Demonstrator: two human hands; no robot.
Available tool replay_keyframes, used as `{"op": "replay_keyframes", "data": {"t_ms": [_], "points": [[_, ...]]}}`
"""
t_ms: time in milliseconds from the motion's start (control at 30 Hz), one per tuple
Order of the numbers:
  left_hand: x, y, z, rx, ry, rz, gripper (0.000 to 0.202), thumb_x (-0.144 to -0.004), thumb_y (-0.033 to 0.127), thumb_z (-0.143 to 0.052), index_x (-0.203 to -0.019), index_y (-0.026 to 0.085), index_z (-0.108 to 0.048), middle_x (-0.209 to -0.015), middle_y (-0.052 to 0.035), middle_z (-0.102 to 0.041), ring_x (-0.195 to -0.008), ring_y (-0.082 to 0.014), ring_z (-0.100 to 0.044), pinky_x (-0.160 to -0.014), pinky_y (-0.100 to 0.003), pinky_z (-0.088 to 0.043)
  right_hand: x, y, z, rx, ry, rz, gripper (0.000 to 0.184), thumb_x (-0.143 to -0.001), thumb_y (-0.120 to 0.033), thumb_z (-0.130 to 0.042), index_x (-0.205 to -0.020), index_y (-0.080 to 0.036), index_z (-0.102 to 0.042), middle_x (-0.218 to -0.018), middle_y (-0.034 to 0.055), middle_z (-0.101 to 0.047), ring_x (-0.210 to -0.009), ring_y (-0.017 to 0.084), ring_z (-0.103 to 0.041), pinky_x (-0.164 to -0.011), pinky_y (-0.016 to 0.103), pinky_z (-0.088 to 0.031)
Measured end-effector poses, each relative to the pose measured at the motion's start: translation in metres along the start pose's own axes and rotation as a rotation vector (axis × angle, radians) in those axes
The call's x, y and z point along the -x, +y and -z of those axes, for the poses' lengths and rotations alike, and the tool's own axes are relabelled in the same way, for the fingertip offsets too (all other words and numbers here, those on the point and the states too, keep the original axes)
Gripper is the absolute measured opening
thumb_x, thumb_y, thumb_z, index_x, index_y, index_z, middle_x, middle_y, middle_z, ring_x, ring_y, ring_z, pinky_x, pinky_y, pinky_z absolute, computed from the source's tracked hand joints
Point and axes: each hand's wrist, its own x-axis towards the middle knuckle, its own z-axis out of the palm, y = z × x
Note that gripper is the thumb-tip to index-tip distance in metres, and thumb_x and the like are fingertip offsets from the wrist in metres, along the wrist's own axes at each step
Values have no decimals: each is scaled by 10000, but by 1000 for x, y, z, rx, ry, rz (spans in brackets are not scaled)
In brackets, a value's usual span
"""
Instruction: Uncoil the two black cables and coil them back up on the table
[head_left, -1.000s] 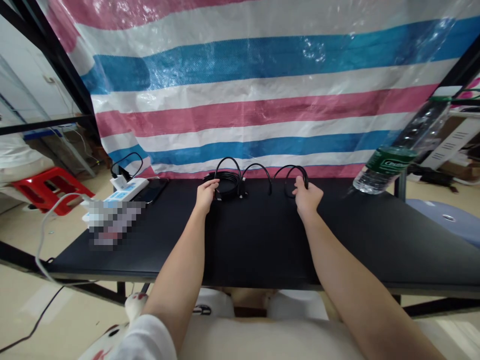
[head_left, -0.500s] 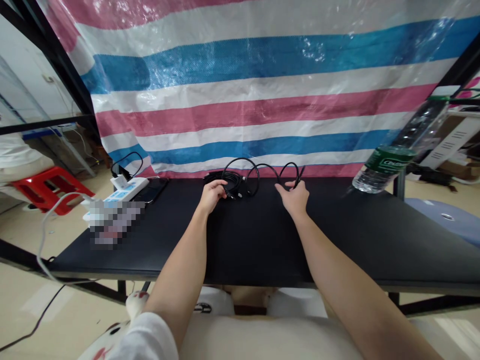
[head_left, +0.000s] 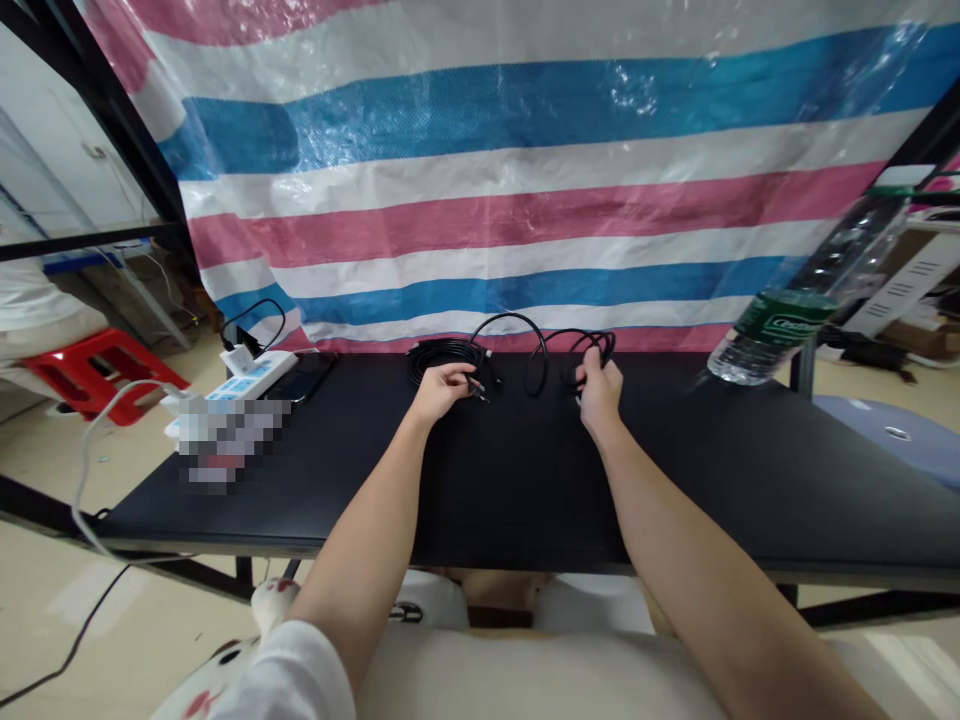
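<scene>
A long black cable (head_left: 531,322) arches between my two hands above the black tabletop. My left hand (head_left: 444,392) pinches it close to a dark connector end at its fingertips. Behind those fingers lies a bundle of coiled black cables (head_left: 435,352), with small plug ends showing at its right side. My right hand (head_left: 600,388) is closed around gathered loops of the same cable, and the loops stick up above the fingers. Part of the cable inside each hand is hidden.
A white power strip (head_left: 259,378) with plugs and a dark phone (head_left: 311,375) sit at the table's left. A water bottle (head_left: 776,320) stands at the right rear. Striped plastic sheeting (head_left: 480,220) hangs behind. A red stool (head_left: 105,370) and a seated person are beyond the left side.
My left hand has shifted slightly right, along with the cable's arch. My right hand has turned more upright and drawn another loop into its grip.
</scene>
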Motion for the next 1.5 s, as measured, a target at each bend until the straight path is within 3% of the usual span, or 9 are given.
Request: {"op": "replay_keyframes", "data": {"t_ms": [133, 233, 367, 533, 833, 1000, 1100, 1233, 1500], "points": [[0, -5, -5, -56, -25, 12, 231, -492, 55, -666, -705, 144, -661, -458, 70, -539, -646, -174, -673, -701, -299, -507, 10, -1, -1, 249, -115, 171, 441, -490, -425, -799, -742, -221, -499, -704, -39, -552, -669, 140, -524, -670, 299, -454], [1, -4, -6, -70, -43, 9, 216, -506, 38, -642, -691, 147, -660, -446, 71, -538, -626, -151, -656, -666, -264, -486, 16, -10, -5, 331, -110, 168, 305, -565, -384, -746, -659, -222, -505, -653, -28, -550, -648, 151, -527, -689, 318, -450], [3, 2, -9, -63, -74, -14, 165, -565, 70, -637, -707, 150, -668, -501, 33, -607, -561, -117, -609, -551, -217, -431, 16, -20, -9, 64, -67, -36, 346, -678, -465, -674, -557, -239, -442, -463, -60, -432, -463, 116, -426, -519, 278, -380], [4, 0, -21, -23, -8, -4, 204, -654, 261, -728, -676, 170, -548, -498, 21, -614, -390, -64, -476, -421, -184, -321, 18, -29, -12, -408, -353, -297, 541, -700, -622, -679, -515, -240, -344, -382, -99, -219, -382, 86, -262, -397, 232, -246], [10, -1, -46, -62, 102, 172, 715, -728, 433, -732, -1285, 178, -361, -443, 110, -530, -300, -92, -454, -355, -182, -291, 34, -33, -21, -663, -534, -418, 694, -723, -558, -716, -498, -197, -168, -404, -67, -213, -436, 96, -304, -444, 229, -321], [16, 4, -48, -185, 14, 224, 465, -644, 405, -801, -986, 168, -594, -439, 88, -498, -331, -82, -450, -350, -195, -288, 35, -36, -15, -658, -643, -469, 675, -689, -577, -735, -495, -208, -204, -380, -81, -172, -405, 90, -247, -402, 212, -274], [16, 2, -48, -131, -37, 184, 315, -637, 391, -796, -704, 166, -586, -474, 65, -510, -378, -63, -457, -390, -194, -327, 34, -35, -17, -567, -605, -486, 632, -692, -683, -664, -507, -227, -267, -371, -92, -194, -384, 88, -246, -381, 212, -265], [11, -3, -50, 125, 17, 143, 421, -671, 506, -748, -609, 174, -498, -491, 48, -509, -468, -91, -529, -519, -240, -461, 37, -30, -27, -158, -384, -377, 567, -673, -722, -638, -517, -243, -376, -381, -73, -344, -378, 100, -364, -414, 242, -348], [2, 2, -37, 484, 280, 207, 445, -738, 561, -654, -618, 218, -397, -412, 126, -175, -334, -44, -219, -347, -182, -266, 44, -27, -43, 626, -300, 61, 146, -742, -342, -578, -643, -240, -547, -723, 63, -677, -791, 251, -651, -711, 329, -480]]}}
